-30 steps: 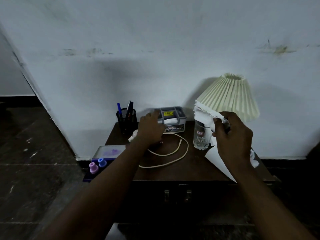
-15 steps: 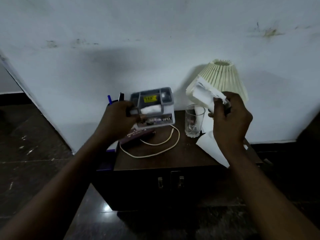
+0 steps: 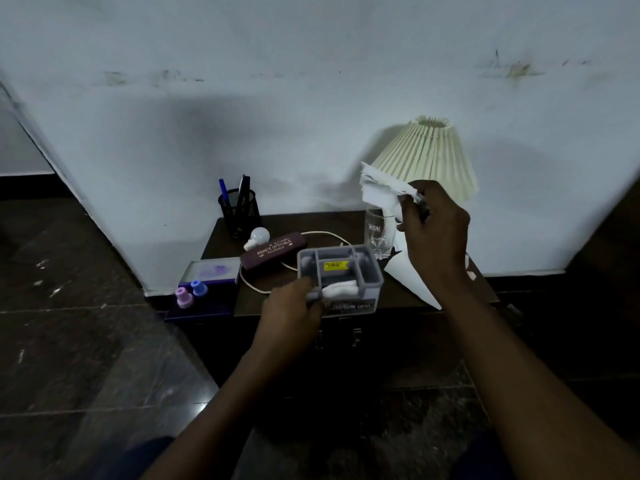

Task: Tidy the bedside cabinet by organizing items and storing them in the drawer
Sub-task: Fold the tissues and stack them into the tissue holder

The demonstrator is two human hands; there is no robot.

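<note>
Currently, cabinet [image 3: 408, 299]: dark; drawer front barely legible, handles faint.
Lamp [image 3: 429, 154]: base hidden behind the right hand.
Organizer box [image 3: 341, 271]: grey, formerly at the cabinet's rear, now at the front edge; near-left corner covered by the left hand.
Left hand [image 3: 294, 311]: fingers clamped on the box rim.
Right hand [image 3: 433, 230]: raised, pinching crumpled paper [image 3: 379, 190] above the glass [image 3: 377, 233].
Spectacle case [image 3: 273, 254]: now uncovered.

The left hand [image 3: 292, 311] is carrying the grey plastic compartment box [image 3: 341, 277] from the back of the dark wooden desk [image 3: 221, 237] forward to its front edge, uncovering the maroon spectacle case [image 3: 275, 250].
</note>
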